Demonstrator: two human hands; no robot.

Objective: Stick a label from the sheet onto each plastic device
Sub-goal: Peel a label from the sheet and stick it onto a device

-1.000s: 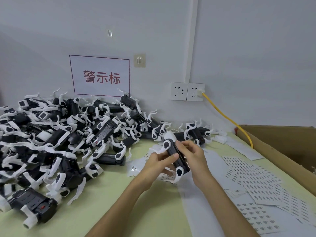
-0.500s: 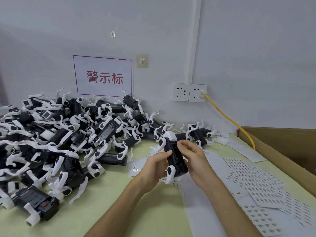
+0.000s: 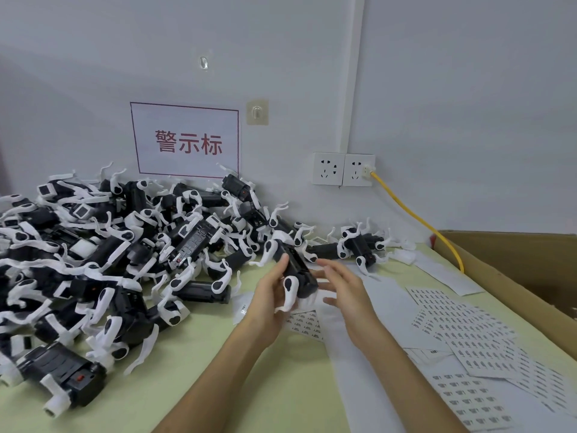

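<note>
Pile of devices point(image 3: 125, 260) covers the left of the table point(image 3: 218, 385). Left hand point(image 3: 268, 300) grips one black-and-white device point(image 3: 298, 270) mid-table, fingers curled round it. Right hand point(image 3: 346, 285) is just beside it, fingers spread, holding nothing, blurred. Label sheets point(image 3: 462, 332) lie to the right. Can't tell if its label's on. Risks: one-hand grip slips, or the unit lands w/ unlabelled ones, causing a mix-up.

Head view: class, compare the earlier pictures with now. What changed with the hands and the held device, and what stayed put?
The right hand has let go of the black-and-white device and drawn away to the right, fingers spread open. The left hand still grips the device alone. The pile of devices and the label sheets stayed where they were.
</note>
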